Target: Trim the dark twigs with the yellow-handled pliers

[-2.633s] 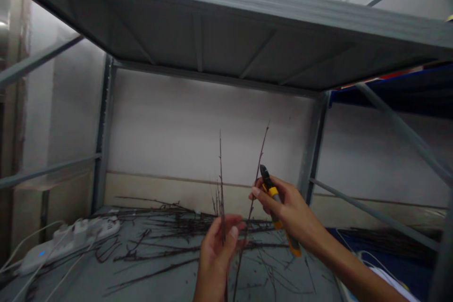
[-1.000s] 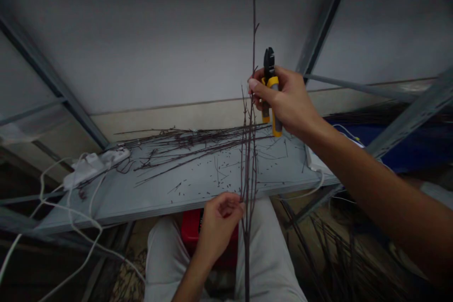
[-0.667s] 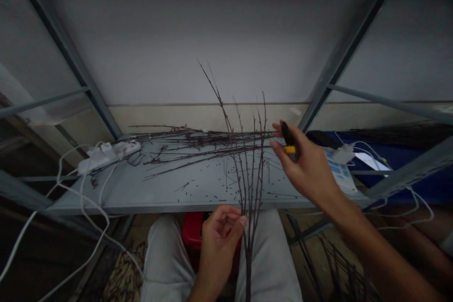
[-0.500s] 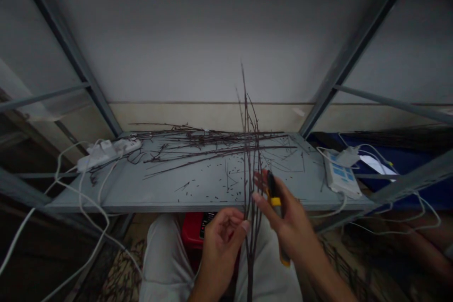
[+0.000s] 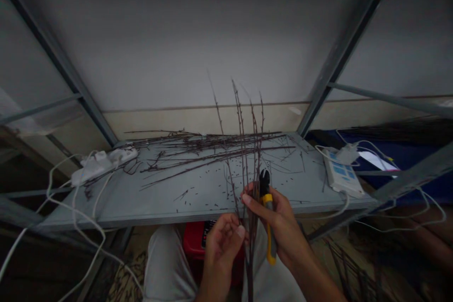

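A thin, dark branch (image 5: 249, 264) rises from between my knees and forks into several budded twigs, which reach up across the shelf. My left hand (image 5: 223, 240) has its fingers curled, with thumb and fingertips on the leftmost twig above the fork. Diagonal cutters (image 5: 269, 226) with yellow-and-grey handles lie in the palm of my right hand (image 5: 278, 217), black jaws pointing up. The thumb and index finger of that hand also close around the twigs on the right side. The cutters' jaws are not on any twig.
On the grey metal shelf (image 5: 141, 203) lie a pile of long twigs (image 5: 212, 141) and scattered small clippings. White power strips (image 5: 102, 167) with cables are at both ends. Under the shelf is a red box (image 5: 193, 245). Another person's limb (image 5: 421, 236) shows at far right.
My right hand has moved slightly left, its fingers closing around the twigs. The cutters have turned more upright. The twig tips have spread leftward, and the view has shifted slightly.
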A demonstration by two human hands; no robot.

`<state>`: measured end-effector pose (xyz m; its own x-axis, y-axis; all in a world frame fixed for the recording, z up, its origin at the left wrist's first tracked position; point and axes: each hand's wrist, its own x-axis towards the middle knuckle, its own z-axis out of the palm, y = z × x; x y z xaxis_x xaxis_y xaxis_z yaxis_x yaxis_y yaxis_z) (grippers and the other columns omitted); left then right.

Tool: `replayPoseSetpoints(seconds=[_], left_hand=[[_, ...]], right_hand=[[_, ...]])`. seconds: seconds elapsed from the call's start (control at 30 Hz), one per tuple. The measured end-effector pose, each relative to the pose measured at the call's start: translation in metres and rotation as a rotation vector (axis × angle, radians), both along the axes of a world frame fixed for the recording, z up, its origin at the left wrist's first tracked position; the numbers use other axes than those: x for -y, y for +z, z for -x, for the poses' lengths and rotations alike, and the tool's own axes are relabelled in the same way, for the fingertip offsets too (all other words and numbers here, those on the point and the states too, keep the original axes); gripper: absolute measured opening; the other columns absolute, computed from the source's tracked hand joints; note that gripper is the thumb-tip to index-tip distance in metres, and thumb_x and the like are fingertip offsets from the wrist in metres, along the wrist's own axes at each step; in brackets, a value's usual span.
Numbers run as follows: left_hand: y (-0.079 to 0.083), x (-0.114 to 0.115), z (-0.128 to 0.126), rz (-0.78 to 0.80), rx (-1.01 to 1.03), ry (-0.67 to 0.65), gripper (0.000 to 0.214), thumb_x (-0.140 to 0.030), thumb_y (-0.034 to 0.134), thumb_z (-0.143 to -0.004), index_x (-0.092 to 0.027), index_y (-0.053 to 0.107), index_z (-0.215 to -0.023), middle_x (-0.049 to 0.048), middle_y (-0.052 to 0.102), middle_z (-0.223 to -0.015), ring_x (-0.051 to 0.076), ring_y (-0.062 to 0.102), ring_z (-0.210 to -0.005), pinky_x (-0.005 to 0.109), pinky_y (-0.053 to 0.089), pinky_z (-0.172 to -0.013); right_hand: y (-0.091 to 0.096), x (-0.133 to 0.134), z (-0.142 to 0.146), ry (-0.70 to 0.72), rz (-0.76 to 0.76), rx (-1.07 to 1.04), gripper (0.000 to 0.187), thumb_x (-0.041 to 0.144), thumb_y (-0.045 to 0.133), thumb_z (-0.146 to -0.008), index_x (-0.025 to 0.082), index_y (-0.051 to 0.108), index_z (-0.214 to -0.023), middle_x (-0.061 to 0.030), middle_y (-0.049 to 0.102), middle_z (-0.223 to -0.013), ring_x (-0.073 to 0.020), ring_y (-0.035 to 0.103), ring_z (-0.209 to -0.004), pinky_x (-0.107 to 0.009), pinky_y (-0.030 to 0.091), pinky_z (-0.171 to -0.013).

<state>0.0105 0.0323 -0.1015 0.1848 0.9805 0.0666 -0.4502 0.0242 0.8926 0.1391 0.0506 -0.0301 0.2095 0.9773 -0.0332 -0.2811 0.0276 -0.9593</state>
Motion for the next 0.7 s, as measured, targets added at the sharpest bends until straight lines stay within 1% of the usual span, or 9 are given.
replayPoseSetpoints(seconds=[0.07,0.13,0.2,0.27,0.33,0.43,0.5,0.6,0.7], left_hand=[[-0.002,-0.002,-0.002,-0.019,-0.007,0.062,0.033,-0.049,0.072,-0.085,-0.02,0.058,-0.085,0.0001,0.059,-0.074,0.014,0.054,-0.069,0.023,0.044,-0.066],[0.003,-0.009,-0.001,-0.056,-0.04,0.163,0.032,-0.049,0.072,-0.086,-0.02,0.061,-0.095,0.0034,0.063,-0.087,0.017,0.06,-0.082,0.025,0.047,-0.074],[0.016,-0.019,0.001,-0.101,-0.078,0.275,0.038,-0.05,0.07,-0.087,-0.021,0.061,-0.111,0.0086,0.066,-0.106,0.021,0.062,-0.099,0.03,0.049,-0.087],[0.034,-0.032,0.005,-0.168,-0.13,0.335,0.041,-0.048,0.068,-0.09,-0.022,0.06,-0.121,0.0116,0.063,-0.121,0.024,0.06,-0.11,0.034,0.049,-0.094],[0.053,-0.045,0.007,-0.272,-0.203,0.327,0.034,-0.043,0.067,-0.091,-0.023,0.064,-0.118,0.0113,0.061,-0.126,0.026,0.058,-0.118,0.033,0.049,-0.096],[0.072,-0.06,0.008,-0.385,-0.296,0.282,0.018,-0.036,0.07,-0.089,-0.021,0.075,-0.098,0.0103,0.061,-0.123,0.027,0.056,-0.122,0.031,0.05,-0.094],[0.078,-0.066,0.007,-0.398,-0.318,0.264,0.015,-0.034,0.072,-0.087,-0.02,0.077,-0.091,0.0102,0.061,-0.119,0.027,0.058,-0.118,0.03,0.052,-0.091],[0.081,-0.072,0.004,-0.387,-0.301,0.215,0.014,-0.033,0.074,-0.085,-0.019,0.078,-0.088,0.0098,0.061,-0.113,0.026,0.06,-0.111,0.03,0.053,-0.086],[0.085,-0.077,0.002,-0.374,-0.278,0.192,0.013,-0.032,0.077,-0.082,-0.019,0.078,-0.084,0.0095,0.059,-0.11,0.026,0.06,-0.109,0.029,0.053,-0.083]], right_hand=[[0.005,-0.003,0.001,-0.005,-0.006,0.009,0.042,0.04,0.092,-0.06,0.018,0.069,-0.088,-0.0016,0.067,-0.084,-0.0176,0.061,-0.074,-0.026,0.049,-0.066],[0.009,-0.003,0.002,-0.007,-0.004,0.031,0.043,0.042,0.093,-0.058,0.018,0.069,-0.085,-0.0014,0.067,-0.08,-0.0181,0.06,-0.072,-0.027,0.049,-0.066],[0.011,-0.002,0.003,-0.002,-0.006,0.064,0.042,0.043,0.092,-0.059,0.018,0.069,-0.084,-0.0015,0.066,-0.078,-0.0189,0.06,-0.072,-0.028,0.05,-0.067],[0.009,0.0,0.004,-0.005,-0.013,0.086,0.04,0.042,0.091,-0.061,0.018,0.07,-0.085,-0.0017,0.067,-0.08,-0.0192,0.061,-0.074,-0.028,0.049,-0.069],[0.006,0.001,0.004,-0.009,-0.016,0.09,0.039,0.041,0.09,-0.063,0.018,0.07,-0.088,-0.0014,0.067,-0.081,-0.0192,0.061,-0.076,-0.028,0.049,-0.071],[0.001,0.0,0.002,0.001,-0.028,0.11,0.041,0.043,0.088,-0.065,0.018,0.07,-0.092,-0.0018,0.068,-0.083,-0.0202,0.062,-0.078,-0.029,0.049,-0.072],[0.001,-0.001,0.0,-0.004,-0.044,0.147,0.04,0.044,0.087,-0.066,0.018,0.069,-0.091,-0.0022,0.069,-0.082,-0.0207,0.062,-0.078,-0.029,0.049,-0.072],[0.004,-0.001,0.0,-0.021,-0.05,0.185,0.039,0.045,0.087,-0.064,0.018,0.069,-0.087,-0.002,0.068,-0.079,-0.021,0.061,-0.076,-0.029,0.049,-0.071],[0.007,0.0,0.002,-0.048,-0.044,0.178,0.041,0.047,0.087,-0.062,0.019,0.07,-0.087,-0.0028,0.07,-0.079,-0.0226,0.063,-0.077,-0.03,0.051,-0.071]])
